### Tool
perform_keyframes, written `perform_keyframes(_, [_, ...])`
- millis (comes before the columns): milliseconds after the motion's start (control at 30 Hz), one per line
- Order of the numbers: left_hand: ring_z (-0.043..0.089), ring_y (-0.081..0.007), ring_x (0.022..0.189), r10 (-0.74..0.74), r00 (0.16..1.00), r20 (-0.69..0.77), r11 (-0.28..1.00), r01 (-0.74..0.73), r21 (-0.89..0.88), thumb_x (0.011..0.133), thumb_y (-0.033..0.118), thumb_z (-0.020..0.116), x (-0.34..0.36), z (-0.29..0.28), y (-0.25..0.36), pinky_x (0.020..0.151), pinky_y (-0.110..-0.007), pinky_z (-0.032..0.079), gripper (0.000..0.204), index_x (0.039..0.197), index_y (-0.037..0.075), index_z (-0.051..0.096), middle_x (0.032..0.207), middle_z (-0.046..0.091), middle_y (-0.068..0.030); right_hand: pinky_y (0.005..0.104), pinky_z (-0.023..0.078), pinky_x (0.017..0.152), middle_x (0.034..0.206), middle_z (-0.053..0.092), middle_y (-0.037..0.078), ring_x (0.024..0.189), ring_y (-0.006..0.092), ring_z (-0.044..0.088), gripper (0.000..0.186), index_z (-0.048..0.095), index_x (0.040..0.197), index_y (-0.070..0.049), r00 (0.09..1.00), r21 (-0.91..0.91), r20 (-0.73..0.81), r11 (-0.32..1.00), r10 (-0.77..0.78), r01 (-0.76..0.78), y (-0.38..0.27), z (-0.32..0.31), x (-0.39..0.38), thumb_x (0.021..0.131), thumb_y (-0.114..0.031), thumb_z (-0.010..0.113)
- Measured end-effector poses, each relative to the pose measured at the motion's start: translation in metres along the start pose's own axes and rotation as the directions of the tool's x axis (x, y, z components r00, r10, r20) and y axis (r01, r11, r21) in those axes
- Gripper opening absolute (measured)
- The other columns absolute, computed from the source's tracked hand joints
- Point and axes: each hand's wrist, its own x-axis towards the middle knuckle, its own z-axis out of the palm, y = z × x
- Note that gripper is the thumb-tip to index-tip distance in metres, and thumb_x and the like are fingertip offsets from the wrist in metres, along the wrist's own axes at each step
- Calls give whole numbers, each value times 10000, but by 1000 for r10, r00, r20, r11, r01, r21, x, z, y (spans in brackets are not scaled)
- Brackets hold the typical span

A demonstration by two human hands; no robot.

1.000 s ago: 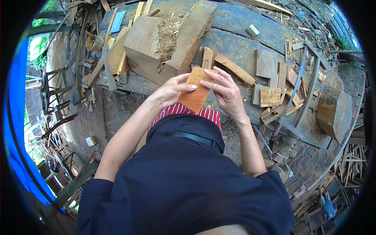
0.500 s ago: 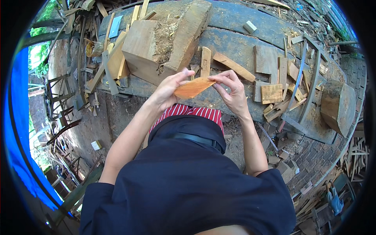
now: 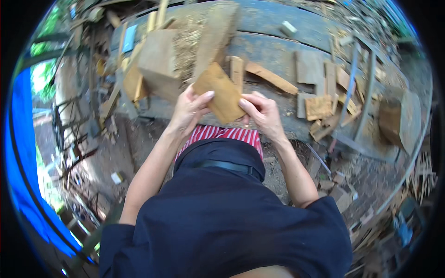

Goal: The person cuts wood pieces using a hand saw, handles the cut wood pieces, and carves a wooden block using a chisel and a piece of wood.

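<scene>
A flat, roughly rectangular piece of wood (image 3: 219,92) is held up between my two hands, its broad yellow-brown face turned toward me. My left hand (image 3: 191,107) grips its left edge, thumb on the face. At the lower right corner my right hand (image 3: 260,111) pinches it, thumb in front and fingers behind. Behind the piece stands a large wooden block (image 3: 160,58) with a thick slanting slab (image 3: 218,34) and wood chips between them. A narrow upright strip of wood (image 3: 237,72) shows just past the piece's right edge.
The worn blue-grey bench (image 3: 264,46) carries a slanting wooden stick (image 3: 271,78), a notched board (image 3: 309,67) and a small pale block (image 3: 288,28). At right lie a bow saw (image 3: 352,83), scraps and a heavy block (image 3: 396,118). A blue sheet (image 3: 23,157) hangs at far left.
The piece of wood has been turned from lying nearly edge-on to facing me, and raised slightly. Both hands have shifted their grip on it. The view has moved slightly.
</scene>
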Motion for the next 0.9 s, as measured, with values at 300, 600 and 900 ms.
perform_keyframes(300, [608, -185, 1033, 5, 943, -334, 999, -21, -43, 899, 138, 608, -8, -71, 3, 892, -352, 492, 335, 1202, 46, 498, 1143, 606, -63, 299, 500, 563, 803, 611, 79, 720, 168, 594, 167, 627, 804, -46, -52, -416, -901, 892, -430, -179, 169, -183, -61, 844, -142, 497])
perform_keyframes(600, [620, -183, 1016, 38, 901, -433, 999, -36, 13, 930, 153, 562, -26, -114, 16, 880, -348, 513, 288, 1183, 30, 499, 1122, 613, -86, 385, 533, 778, 1083, 634, 91, 942, 252, 618, 486, 571, 1135, -41, 344, 727, -687, 617, 640, 302, 230, -375, -174, 810, -378, 701])
perform_keyframes(900, [615, -186, 1041, 21, 903, -428, 996, -58, -74, 978, 137, 437, -47, -117, 24, 888, -355, 522, 278, 1237, 37, 450, 1164, 592, -77, 392, 446, 862, 669, 443, 23, 696, 182, 483, 177, 559, 787, -69, 554, 630, -777, 379, 299, 678, 195, -363, -145, 902, -200, 588])
